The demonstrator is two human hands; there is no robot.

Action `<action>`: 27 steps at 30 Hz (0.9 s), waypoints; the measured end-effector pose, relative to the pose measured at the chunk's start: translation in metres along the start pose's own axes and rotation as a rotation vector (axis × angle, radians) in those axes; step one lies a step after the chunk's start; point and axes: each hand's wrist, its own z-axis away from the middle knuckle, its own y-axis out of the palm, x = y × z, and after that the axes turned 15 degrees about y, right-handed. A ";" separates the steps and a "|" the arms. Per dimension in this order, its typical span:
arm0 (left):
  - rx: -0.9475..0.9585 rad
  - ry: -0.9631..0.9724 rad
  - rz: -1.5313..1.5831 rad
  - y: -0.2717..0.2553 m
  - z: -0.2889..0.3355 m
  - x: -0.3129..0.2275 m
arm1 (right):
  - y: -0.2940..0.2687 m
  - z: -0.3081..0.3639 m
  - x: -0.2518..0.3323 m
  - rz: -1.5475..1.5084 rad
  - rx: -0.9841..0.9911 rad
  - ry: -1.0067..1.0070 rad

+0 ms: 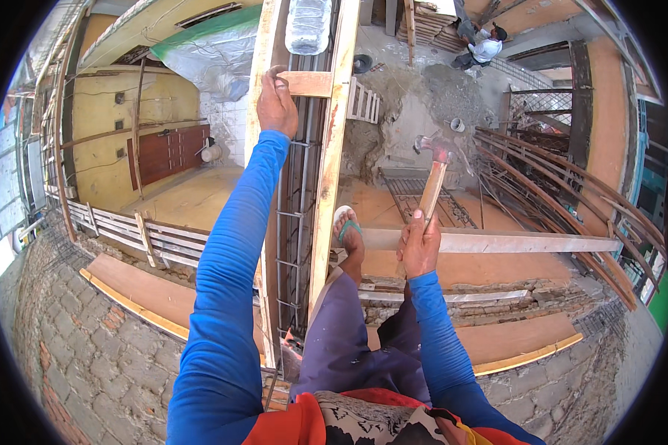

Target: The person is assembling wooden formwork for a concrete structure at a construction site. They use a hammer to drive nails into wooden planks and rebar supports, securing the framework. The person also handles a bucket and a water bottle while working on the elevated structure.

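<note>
My left hand (277, 107) is closed at the left end of a short wooden crosspiece (310, 84), which spans two long form boards. Whether a nail is between the fingertips is too small to tell. Between the left board and the right form board (326, 185) runs a steel rebar cage (293, 230). To the right, my right hand (420, 245) grips a claw hammer (432, 185) by its wooden handle, head raised and apart from the boards. A clear plastic container (309, 30) sits just beyond the crosspiece.
My sandalled foot (349, 227) is by a horizontal beam (497, 242) on the right. Far below, another person (486, 49) crouches near wet concrete and a bucket (458, 125). Long timbers (564, 200) lean at right. A plastic sheet (208, 63) hangs over the room at left.
</note>
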 end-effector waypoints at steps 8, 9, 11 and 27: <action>-0.432 -0.507 0.433 -0.106 0.080 0.035 | 0.041 0.021 0.010 0.236 0.034 -0.095; -0.429 -0.528 0.420 -0.113 0.082 0.040 | 0.050 0.023 0.015 0.263 0.046 -0.108; -0.423 -0.572 0.400 -0.121 0.083 0.047 | 0.065 0.028 0.025 0.319 0.065 -0.134; -0.281 -0.454 0.432 -0.073 0.014 0.089 | 0.137 0.049 0.090 0.847 0.109 -0.470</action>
